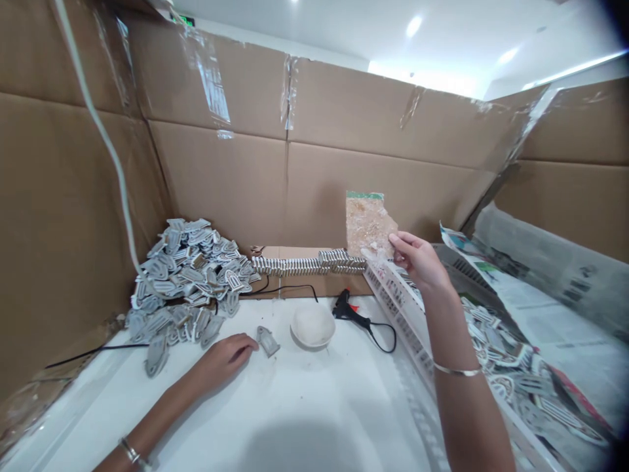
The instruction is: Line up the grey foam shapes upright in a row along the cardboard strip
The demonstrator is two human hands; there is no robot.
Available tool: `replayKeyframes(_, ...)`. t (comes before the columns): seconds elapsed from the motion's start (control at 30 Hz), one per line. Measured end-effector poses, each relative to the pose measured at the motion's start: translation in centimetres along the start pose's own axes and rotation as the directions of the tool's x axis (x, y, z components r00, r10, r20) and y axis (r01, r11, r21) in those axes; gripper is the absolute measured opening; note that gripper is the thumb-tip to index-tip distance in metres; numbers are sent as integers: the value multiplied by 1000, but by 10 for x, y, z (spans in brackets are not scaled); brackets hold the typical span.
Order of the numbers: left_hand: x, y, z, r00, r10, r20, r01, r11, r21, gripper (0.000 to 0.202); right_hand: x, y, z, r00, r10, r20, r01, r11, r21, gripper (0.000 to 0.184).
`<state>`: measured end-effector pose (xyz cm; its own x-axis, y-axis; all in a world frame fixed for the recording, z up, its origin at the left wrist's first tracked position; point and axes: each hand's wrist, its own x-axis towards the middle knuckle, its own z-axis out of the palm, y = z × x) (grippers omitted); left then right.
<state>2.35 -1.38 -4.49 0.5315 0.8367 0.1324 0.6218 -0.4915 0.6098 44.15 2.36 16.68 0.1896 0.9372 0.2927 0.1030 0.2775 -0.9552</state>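
1. Hands apart at a white table (275, 410): the right hand (417, 259) lifts a torn, speckled sheet (369, 224) above the table's far right side, while the left hand (223, 362) rests open on the tabletop.
2. The sheet, pinched by its lower right edge, stands up against the cardboard wall (393, 187), with a green strip along its top. Its fingers-side edge is ragged.
3. A lone grey cut-out (268, 341) lies just beyond the left fingertips, not clearly touching them.
4. Apparently finished so far: a neat row of cut-outs (307, 263) stands on edge along a brown board (319, 285) at the back of the table.
5. Apparently outstanding: a far larger loose heap of grey-and-white cut-outs (189, 275) sits at the left, unsorted, spilling toward the left hand.
6. More cut-outs (496, 354) lie scattered on newspaper (555, 328) to the right, beyond a perforated white strip (398, 314).
7. Within reach at centre: a white bowl (313, 326) holding a pale lump, and a black glue gun (350, 313) lying on its side, its cord (388, 337) looping beside it. Neither hand touches them.
8. Each wrist wears a thin metal bangle (457, 371).
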Motion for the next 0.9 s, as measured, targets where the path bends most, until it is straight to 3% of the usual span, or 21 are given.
replayKeyframes(0.13,1,0,0,1000,-14,18,14,1000,-10,32,5,13,5,999,18,-37,-18,1000,-9,37)
replayKeyframes(0.23,1,1,-1,1000,-23,18,24,1000,-16,32,11,28,5,981,-56,-185,2,959,-283,31)
replayKeyframes(0.27,1,1,-1,999,-27,18,27,999,-18,32,13,35,3,966,-107,-236,-5,902,-432,28)
replayKeyframes(0.33,1,1,-1,999,-31,21,31,999,-22,32,15,50,0,940,-191,-281,-67,706,-705,24)
replayKeyframes(0.4,1,0,0,999,-35,25,36,999,-26,32,15,66,-2,949,-161,-272,-162,492,-855,26)
replayKeyframes(0.47,1,-1,0,999,-42,28,42,999,-27,32,11,82,-5,962,-60,-265,-226,365,-903,28)
replayKeyframes(0.53,1,-1,0,998,-50,32,51,998,-26,33,7,96,-6,962,14,-271,-262,310,-914,28)
replayKeyframes(0.73,2,1,0,997,-68,37,69,997,-25,33,0,127,-8,949,104,-297,-313,234,-920,28)
replayKeyframes(0.9,2,0,0,997,-65,33,66,997,-33,33,-3,132,-8,945,119,-304,-322,179,-930,31)
